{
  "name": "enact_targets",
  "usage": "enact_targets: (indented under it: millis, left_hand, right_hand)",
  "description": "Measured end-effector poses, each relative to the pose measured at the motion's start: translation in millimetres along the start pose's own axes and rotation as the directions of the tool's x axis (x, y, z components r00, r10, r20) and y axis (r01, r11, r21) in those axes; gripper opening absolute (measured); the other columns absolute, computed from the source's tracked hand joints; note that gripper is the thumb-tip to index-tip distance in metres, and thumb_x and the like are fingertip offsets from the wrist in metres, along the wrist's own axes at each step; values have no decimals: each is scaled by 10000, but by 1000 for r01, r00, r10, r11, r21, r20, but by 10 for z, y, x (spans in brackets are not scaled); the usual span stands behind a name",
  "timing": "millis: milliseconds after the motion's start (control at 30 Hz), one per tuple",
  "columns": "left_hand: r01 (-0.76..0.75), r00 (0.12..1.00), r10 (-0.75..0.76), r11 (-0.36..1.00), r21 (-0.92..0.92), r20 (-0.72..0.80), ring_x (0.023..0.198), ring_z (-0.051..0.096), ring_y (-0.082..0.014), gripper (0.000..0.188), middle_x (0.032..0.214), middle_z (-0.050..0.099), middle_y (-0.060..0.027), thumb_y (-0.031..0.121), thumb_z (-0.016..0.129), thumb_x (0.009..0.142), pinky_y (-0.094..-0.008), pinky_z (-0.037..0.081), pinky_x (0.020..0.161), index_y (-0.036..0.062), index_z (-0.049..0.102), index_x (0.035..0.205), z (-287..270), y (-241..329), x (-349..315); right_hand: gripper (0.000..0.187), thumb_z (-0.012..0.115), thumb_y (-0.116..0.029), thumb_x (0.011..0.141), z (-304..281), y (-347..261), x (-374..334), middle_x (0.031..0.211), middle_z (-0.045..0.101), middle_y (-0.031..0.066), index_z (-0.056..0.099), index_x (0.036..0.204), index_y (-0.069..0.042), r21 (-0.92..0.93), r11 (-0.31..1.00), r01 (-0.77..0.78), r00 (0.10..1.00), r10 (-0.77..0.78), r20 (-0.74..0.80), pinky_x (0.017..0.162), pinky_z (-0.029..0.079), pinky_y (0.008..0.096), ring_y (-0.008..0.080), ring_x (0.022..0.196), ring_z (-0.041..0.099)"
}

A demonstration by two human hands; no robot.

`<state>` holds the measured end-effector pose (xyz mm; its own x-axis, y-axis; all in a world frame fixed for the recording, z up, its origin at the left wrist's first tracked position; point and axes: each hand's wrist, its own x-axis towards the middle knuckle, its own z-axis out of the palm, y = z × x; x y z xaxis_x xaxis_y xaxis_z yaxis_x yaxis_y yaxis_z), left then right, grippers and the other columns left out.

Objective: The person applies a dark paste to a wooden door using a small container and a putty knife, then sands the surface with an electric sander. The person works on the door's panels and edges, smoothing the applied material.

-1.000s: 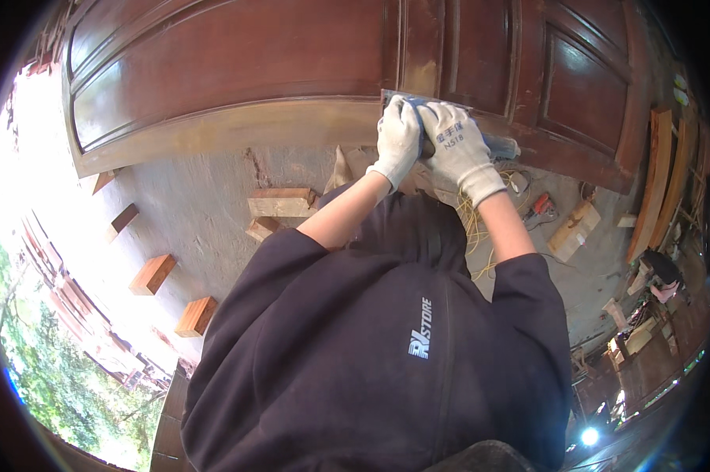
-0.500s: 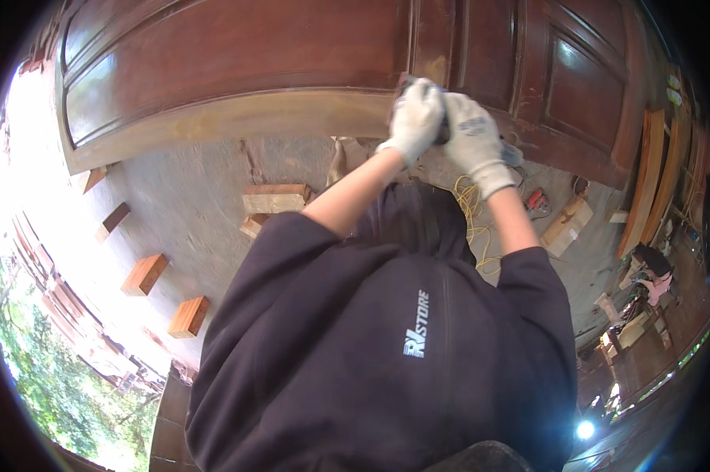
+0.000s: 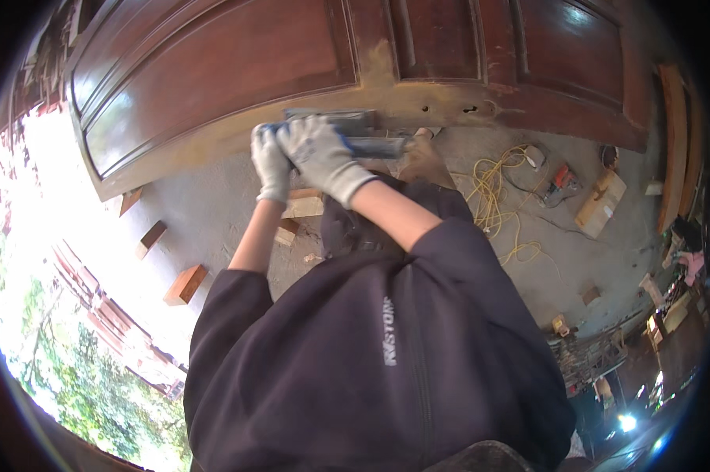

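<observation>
A reddish-brown panelled wooden door [image 3: 253,59] lies before me, its near edge strip worn to a pale, dull tan. At that edge, left of the two lock holes, I have a long grey tool [image 3: 379,147] with blue parts; motion blurs it and its kind is unclear. My right hand [image 3: 321,156], in a white work glove, is closed over the tool. Close beside it, my gloved left hand [image 3: 271,164] is closed at the tool's left end. The gloves hide the tool's grip, and its contact with the door edge is hard to make out.
A yellow cord [image 3: 493,185] lies looped on the concrete floor, near an orange power tool [image 3: 561,181] and a wooden block [image 3: 601,203]. More blocks [image 3: 185,285] stand at the left. Long planks [image 3: 674,149] lean at the far right.
Both hands have moved left and slightly nearer along the door edge with the tool. The lock holes now show, and the right forearm slants leftward across my front.
</observation>
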<state>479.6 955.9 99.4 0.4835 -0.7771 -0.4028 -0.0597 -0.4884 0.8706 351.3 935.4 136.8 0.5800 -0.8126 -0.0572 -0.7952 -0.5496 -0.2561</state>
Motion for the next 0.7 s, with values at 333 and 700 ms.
enact_targets:
  millis: [333, 700]
  left_hand:
    - [-195, 942, 153, 974, 115, 298, 995, 651, -419, 244, 1036, 682, -225, 239, 483, 988, -491, 491, 897, 53, 612, 1079, 2692, 624, -1156]
    - [-637, 687, 478, 758, 139, 547, 1070, 623, -408, 316, 1178, 616, -239, 114, 603, 875, -477, 524, 900, -14, 587, 1163, 4070, 483, -1389]
  right_hand:
    - [632, 832, -232, 639, -773, 2137, -1638, 1105, 617, 107, 541, 1185, -104, 233, 926, -297, 939, 328, -107, 914, 496, 437, 311, 1044, 609]
    - [605, 818, -246, 680, -885, 3247, -2122, 1099, 643, 113, 570, 1215, -112, 57, 858, -511, 858, 513, -26, 883, 515, 461, 322, 1037, 633]
